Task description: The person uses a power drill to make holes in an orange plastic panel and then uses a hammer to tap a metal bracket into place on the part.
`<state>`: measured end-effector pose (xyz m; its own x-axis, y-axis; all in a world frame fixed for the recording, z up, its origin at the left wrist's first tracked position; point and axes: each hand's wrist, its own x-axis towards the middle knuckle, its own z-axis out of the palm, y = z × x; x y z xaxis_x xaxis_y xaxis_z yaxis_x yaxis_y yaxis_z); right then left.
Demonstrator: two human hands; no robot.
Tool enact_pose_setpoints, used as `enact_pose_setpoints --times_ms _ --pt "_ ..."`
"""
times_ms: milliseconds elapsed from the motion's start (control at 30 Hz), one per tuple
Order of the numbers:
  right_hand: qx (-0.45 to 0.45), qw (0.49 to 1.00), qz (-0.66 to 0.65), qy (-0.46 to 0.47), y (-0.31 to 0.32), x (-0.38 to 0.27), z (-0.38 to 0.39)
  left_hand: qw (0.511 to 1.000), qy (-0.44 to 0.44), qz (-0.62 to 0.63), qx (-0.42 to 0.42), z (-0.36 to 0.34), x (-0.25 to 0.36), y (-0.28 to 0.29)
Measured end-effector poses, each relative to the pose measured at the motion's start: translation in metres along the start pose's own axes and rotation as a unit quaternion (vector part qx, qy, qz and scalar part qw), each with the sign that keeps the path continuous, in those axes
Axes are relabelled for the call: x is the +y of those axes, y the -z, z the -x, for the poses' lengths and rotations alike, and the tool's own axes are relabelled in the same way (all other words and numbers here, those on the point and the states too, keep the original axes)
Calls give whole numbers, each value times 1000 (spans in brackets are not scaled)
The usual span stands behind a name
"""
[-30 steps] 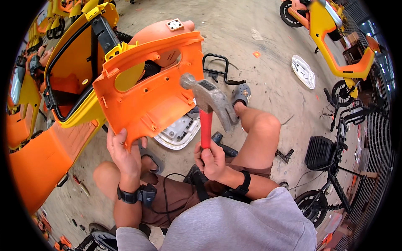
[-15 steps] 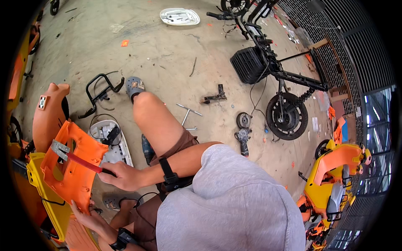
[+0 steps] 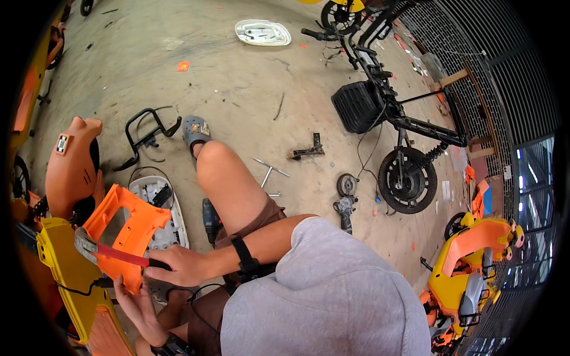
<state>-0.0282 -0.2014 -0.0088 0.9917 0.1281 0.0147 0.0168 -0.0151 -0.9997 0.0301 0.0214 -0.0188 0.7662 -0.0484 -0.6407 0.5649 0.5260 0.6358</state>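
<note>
Concrete floor [image 3: 249, 130] is under everything here, scuffed and dry-looking, with a dark slatted wall [image 3: 469, 35] closing off the right side. Next down is a stripped black scooter frame [image 3: 409, 121] over that way, then a yellow body section [image 3: 68, 261] close on my left. Just beside that I've got the orange panel [image 3: 138, 228]. Looks like thin moulded plastic, so I'd guess light, stiff with some flex, a bit slick on the flats, and the narrow strips round the cut-out could crack. I'd grab the solid lower end, which is where my left hand [image 3: 141, 311] is closed on it; can't make out every finger. My right hand [image 3: 181, 266] is wrapped round the black grip of a hammer [image 3: 122, 255], head-heavy I reckon. Its head overlaps the panel's left edge, can't tell if they touch. Smallest is floor litter, like that orange scrap [image 3: 183, 66].
</note>
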Motion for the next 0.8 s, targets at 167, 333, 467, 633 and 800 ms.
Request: enact_pose_setpoints --times_ms 167,333,467,633,800 --pt "14 999 -31 33 -9 3 0 993 94 29 -60 -16 -18 15" --pt "22 998 -41 45 -10 9 4 999 43 -24 -13 -2 -25 6" --pt "20 997 -56 48 -4 -3 4 973 -169 -159 17 15 -27 -32" --pt "37 995 -65 59 2 -9 4 968 -103 -225 -46 0 -21 -4" --pt "47 995 -65 51 -3 3 4 874 -261 -383 -149 48 -37 -43"
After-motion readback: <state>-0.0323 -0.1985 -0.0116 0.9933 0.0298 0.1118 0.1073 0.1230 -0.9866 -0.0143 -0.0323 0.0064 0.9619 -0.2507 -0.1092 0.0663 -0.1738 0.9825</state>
